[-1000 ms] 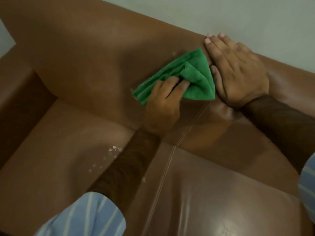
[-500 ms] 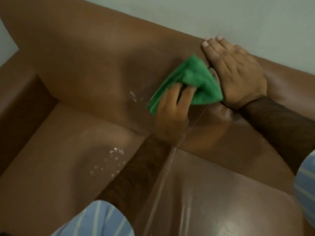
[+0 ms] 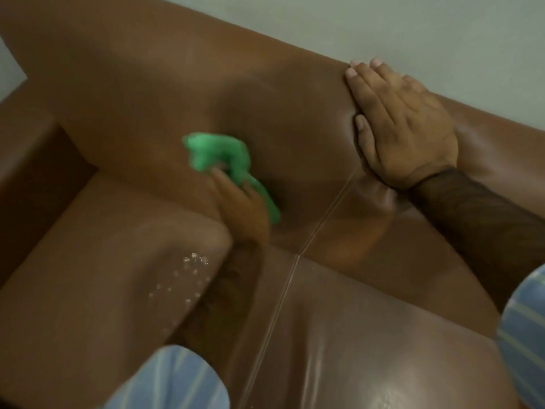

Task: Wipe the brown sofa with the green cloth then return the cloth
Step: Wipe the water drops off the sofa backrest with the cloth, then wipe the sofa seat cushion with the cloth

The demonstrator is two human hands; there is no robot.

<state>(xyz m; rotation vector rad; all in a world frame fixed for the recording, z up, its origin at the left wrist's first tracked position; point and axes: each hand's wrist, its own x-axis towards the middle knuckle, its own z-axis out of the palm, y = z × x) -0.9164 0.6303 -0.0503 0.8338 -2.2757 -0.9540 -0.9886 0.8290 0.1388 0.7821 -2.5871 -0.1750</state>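
- While the left hand (image 3: 240,206) is bunched around the green cloth (image 3: 219,156), the cloth sits against the lower backrest of the brown sofa (image 3: 132,93), left of the seam between cushions; both are motion-blurred.
- Right hand (image 3: 404,128) lies flat and spread near the backrest's top edge, fingers apart, gripping nothing, denting the padding a little.
- Judging by its crumpled folds, the cloth is light, soft and limp, probably a fluffy microfibre; it should be held as a wad in the palm, loose ends tucked in, so no tail flaps.
- Sofa's covering looks like smooth, glossy leather or vinyl, softly padded with rounded edges; the cloth should slide easily over it.
- Small droplets or flecks (image 3: 188,273) dot the left seat cushion near its back edge, unwiped as yet.
- A striped light-blue sleeve (image 3: 177,379) shows at the lower edge.
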